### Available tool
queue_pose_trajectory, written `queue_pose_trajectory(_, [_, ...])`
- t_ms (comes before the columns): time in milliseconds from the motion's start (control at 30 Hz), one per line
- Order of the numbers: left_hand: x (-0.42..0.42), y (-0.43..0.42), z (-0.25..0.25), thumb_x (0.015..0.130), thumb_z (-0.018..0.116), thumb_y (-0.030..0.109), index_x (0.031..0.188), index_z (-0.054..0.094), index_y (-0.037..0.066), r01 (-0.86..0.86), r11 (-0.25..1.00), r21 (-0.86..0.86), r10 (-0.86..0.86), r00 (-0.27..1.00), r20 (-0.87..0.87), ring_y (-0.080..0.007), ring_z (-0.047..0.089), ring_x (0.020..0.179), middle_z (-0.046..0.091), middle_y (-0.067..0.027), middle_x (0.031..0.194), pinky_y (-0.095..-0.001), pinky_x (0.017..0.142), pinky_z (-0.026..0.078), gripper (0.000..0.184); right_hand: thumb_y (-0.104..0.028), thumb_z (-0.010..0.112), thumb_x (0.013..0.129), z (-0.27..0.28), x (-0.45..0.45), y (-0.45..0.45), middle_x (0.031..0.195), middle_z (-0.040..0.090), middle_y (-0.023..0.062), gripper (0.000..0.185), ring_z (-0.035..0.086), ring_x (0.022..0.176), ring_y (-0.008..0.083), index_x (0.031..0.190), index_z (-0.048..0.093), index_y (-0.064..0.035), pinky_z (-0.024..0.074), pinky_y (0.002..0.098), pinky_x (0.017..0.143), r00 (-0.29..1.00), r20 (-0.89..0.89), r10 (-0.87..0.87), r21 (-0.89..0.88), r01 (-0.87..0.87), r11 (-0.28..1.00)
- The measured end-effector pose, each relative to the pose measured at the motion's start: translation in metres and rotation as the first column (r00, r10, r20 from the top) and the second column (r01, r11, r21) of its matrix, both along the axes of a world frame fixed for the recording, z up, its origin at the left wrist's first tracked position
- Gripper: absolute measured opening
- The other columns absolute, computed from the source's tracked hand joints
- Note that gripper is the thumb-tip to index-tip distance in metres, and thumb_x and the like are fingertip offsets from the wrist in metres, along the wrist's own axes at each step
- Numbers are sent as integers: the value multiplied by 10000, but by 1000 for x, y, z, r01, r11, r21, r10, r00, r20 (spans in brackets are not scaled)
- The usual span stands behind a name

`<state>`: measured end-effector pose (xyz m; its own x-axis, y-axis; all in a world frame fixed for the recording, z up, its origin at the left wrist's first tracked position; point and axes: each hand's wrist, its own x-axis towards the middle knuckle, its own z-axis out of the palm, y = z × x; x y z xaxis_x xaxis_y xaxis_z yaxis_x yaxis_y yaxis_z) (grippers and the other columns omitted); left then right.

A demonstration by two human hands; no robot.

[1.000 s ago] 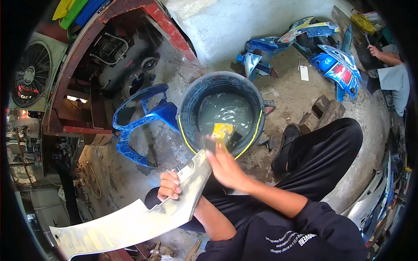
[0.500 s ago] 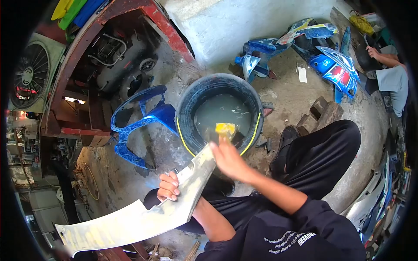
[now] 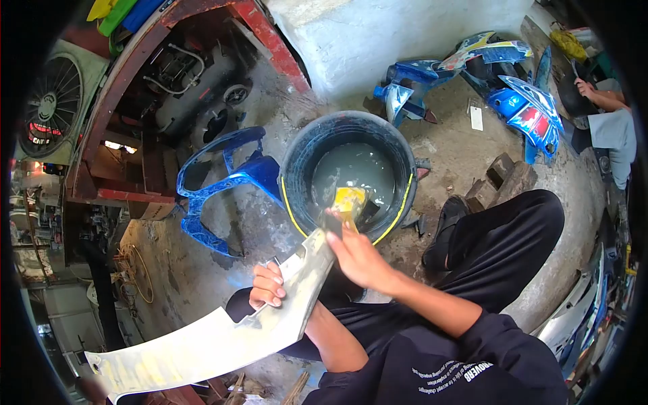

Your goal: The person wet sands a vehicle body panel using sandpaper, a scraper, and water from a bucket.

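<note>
In the head view, grips a long pale panel [image 3: 223,344] in the left hand [image 3: 268,287], with the fingers curled tightly over its edge, closer to the narrow end. Holds it aslant, running from 7 o'clock, over the near rim of the dark bucket [image 3: 297,165], out towards 8 o'clock; cannot tell whether touching that rim.

Lays the right hand [image 3: 361,260] at the narrow end, with the fingers fairly straight and close together but blurred; cannot tell whether pinching anything there. Has cloudy water [image 3: 358,165] inside the bucket, and a yellow piece [image 3: 349,198] at its 6 o'clock, just beyond the fingertips. From the bucket, has a blue frame [image 3: 260,172] at 9 o'clock and blue parts [image 3: 530,118] at 2 o'clock, all on the floor [image 3: 445,152].

Seems to be rubbing or wiping the narrow end. Probably calls next for a steady left grip and even right-hand pressure along that end.
</note>
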<state>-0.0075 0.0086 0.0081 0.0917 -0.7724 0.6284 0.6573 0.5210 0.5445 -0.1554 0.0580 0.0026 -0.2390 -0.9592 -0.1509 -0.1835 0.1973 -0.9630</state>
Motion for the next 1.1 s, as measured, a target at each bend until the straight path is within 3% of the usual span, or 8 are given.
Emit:
queue_pose_trajectory(33, [0, -1, -2, 852, 592, 165, 659, 432, 133, -4, 1000, 0, 4, 1000, -2, -134, 365, 714, 428, 1, 642, -277, 671, 310, 253, -201, 370, 1011, 2, 6, 5, 1383, 405, 372, 465, 388, 1317, 471, 1337, 412, 129, 301, 437, 1136, 996, -72, -48, -209, 32, 977])
queue_pose_trajectory(200, [1, -1, -6, 822, 658, 252, 676, 477, 122, 18, 999, -29, -17, 1000, 20, -134, 399, 698, 478, -8, 629, -295, 663, 314, 266, -282, 385, 1010, -28, -31, -32, 1022, 572, 372, 475, 582, 976, 497, 791, 592, 86, 447, 534, 828, 991, 42, -127, 222, 114, 968])
queue_pose_trajectory(367, [-5, 5, 0, 811, 642, 248, 665, 474, 105, -78, 995, 57, 78, 997, -1, -139, 411, 682, 481, -29, 613, -297, 671, 332, 265, -260, 384, 1021, 4, 12, 3, 1306, 489, 325, 441, 515, 1141, 502, 1335, 433, 46, 390, 503, 1009, 996, 62, 70, -25, -69, 997])
queue_pose_trajectory(433, [-7, 4, 0, 812, 634, 247, 658, 471, 98, -123, 988, 96, 125, 992, -14, -141, 413, 670, 481, -37, 604, -300, 668, 337, 269, -250, 389, 1024, 12, 24, 9, 1283, 511, 316, 409, 494, 1159, 512, 1263, 500, 63, 382, 485, 1025, 999, -2, -38, -321, 35, 946])
queue_pose_trajectory(500, [-4, 0, -3, 837, 606, 242, 642, 464, 90, -99, 994, 45, 99, 995, -6, -146, 410, 646, 479, -47, 592, -301, 645, 343, 285, -245, 394, 1024, 10, 10, 7, 1201, 556, 322, 393, 473, 1159, 531, 1150, 561, 87, 380, 472, 1035, 975, 213, 69, -88, -52, 995])
queue_pose_trajectory(667, [-4, 1, -6, 845, 575, 181, 652, 470, 93, 18, 1000, 0, -18, 1000, 18, -149, 387, 694, 467, -42, 636, -285, 647, 325, 237, -301, 382, 1023, -28, -13, -11, 1011, 583, 381, 507, 534, 1080, 500, 786, 602, 90, 388, 482, 1004, 997, 49, -51, 163, 42, 986])
queue_pose_trajectory(933, [-4, 1, -4, 873, 572, 219, 660, 491, 93, -31, 999, 43, 32, 999, -24, -162, 408, 714, 475, -43, 640, -296, 646, 336, 261, -240, 394, 1017, 1, 13, 17, 1376, 446, 323, 388, 374, 1337, 432, 1170, 614, 40, 332, 443, 1109, 996, 40, 82, -279, -68, 958])
queue_pose_trajectory(1100, [1, -3, -10, 862, 584, 219, 662, 488, 93, 56, 998, -26, -54, 997, 60, -166, 413, 722, 472, -38, 645, -296, 645, 338, 255, -214, 396, 1020, -34, -12, 2, 1363, 469, 304, 371, 373, 1351, 415, 1113, 610, 75, 340, 441, 1108, 996, 38, 85, 145, -90, 985])
